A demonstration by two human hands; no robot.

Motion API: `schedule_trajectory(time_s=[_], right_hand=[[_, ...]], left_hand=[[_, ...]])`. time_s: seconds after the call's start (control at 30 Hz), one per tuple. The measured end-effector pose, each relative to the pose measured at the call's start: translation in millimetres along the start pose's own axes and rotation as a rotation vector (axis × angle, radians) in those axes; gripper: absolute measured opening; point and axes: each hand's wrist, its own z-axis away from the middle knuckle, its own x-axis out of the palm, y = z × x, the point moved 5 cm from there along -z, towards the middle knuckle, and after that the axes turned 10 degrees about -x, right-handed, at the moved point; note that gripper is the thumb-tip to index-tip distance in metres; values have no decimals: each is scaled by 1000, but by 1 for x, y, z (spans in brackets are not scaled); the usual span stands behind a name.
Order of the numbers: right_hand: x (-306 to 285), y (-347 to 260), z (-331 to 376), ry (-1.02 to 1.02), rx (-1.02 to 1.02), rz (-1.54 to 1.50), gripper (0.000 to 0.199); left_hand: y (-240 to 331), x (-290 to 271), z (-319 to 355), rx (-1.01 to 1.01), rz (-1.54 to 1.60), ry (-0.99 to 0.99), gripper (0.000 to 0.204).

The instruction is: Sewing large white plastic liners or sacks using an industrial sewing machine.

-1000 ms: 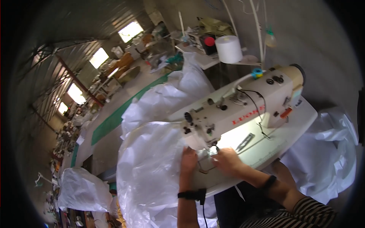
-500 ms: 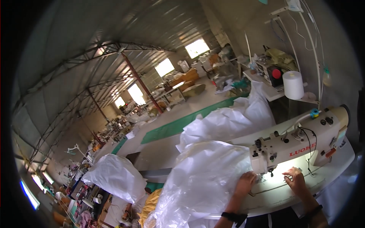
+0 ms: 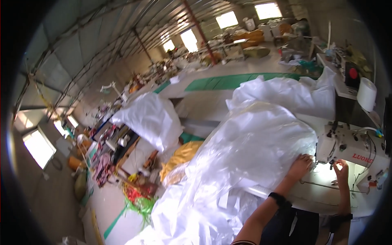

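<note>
Now the view is swung away to the left of the sewing machine (image 3: 351, 151), so the hall is taken in, while both hands are kept at its needle end. The left hand (image 3: 300, 166) is laid flat on the white sheeting (image 3: 245, 163) just beside the machine; the right hand (image 3: 342, 171) is raised, fingers loose, grasping nothing, over the lit tabletop (image 3: 322, 192). The work is judged unbroken by the glance.
</note>
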Motion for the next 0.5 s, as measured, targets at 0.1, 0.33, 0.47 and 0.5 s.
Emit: schedule_trajectory(time_s=[0.1, 0.33, 0.47, 0.5], right_hand=[[4, 8, 3, 52, 49, -16, 20], [-16, 22, 2, -1, 61, -2, 19], [8, 46, 21, 198, -201, -54, 25], [9, 31, 18, 240, -290, 20, 21]], left_hand=[[-3, -2, 5, -40, 63, 22, 34], [22, -3, 0, 33, 43, 85, 24], [5, -5, 9, 62, -102, 17, 18], [9, -12, 11, 128, -17, 89, 21]])
